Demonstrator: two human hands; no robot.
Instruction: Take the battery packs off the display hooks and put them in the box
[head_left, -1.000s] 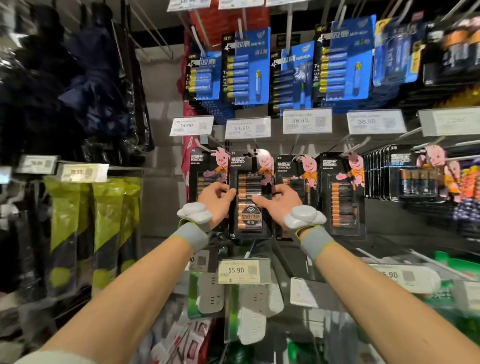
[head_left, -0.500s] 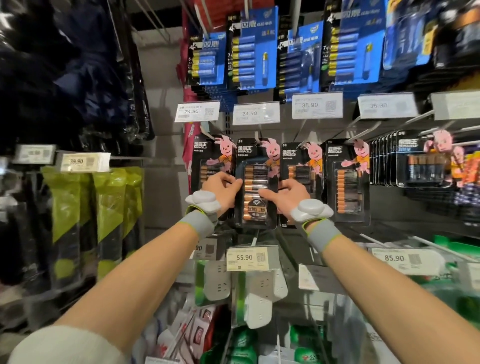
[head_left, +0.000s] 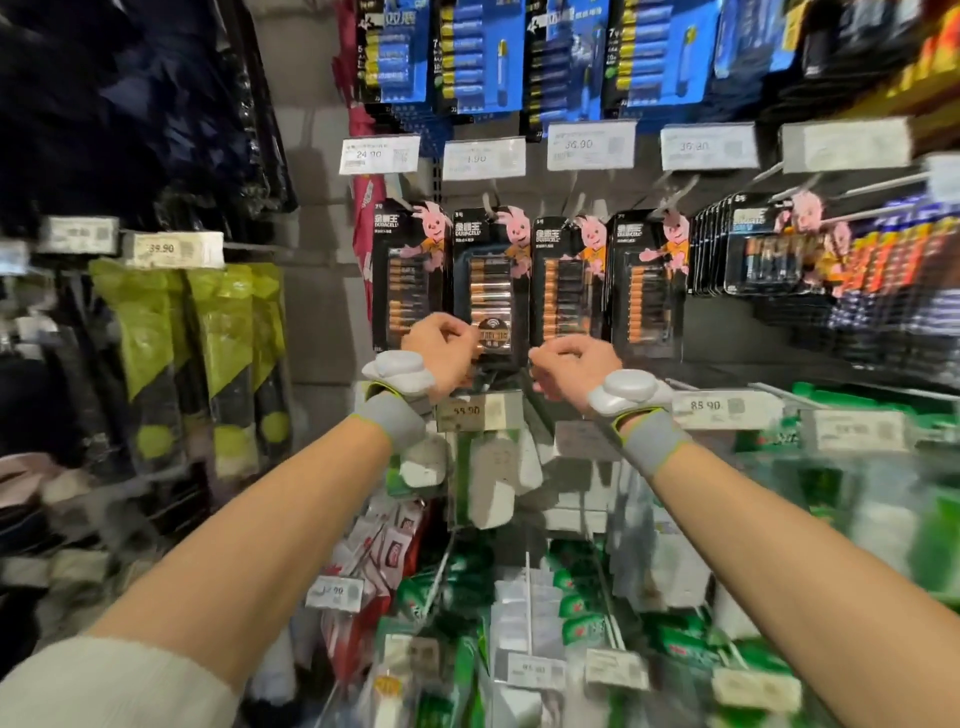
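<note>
A row of black battery packs with a pink rabbit hangs on display hooks at mid height. The second pack from the left (head_left: 488, 280), with a round sticker near its bottom, still hangs on its hook. My left hand (head_left: 441, 340) has its fingers curled at that pack's lower left corner and overlaps its edge. My right hand (head_left: 571, 364) is curled just off the pack's lower right corner, and motion blur hides whether it touches the pack. Neighbouring packs (head_left: 408, 280) (head_left: 566, 280) (head_left: 647, 280) hang beside it. No box is in view.
Blue battery packs (head_left: 478, 57) hang on the row above, with white price tags (head_left: 483, 158) on the hook ends. More dark battery packs (head_left: 763, 244) hang to the right. White power strips (head_left: 493, 483) and green packs (head_left: 576, 603) hang below. Green-wrapped umbrellas (head_left: 150, 332) stand at the left.
Both hands slid down from the sides of the second pack to its bottom corners. The view tilted, so the display sits lower in frame. The pack stays on its hook.
</note>
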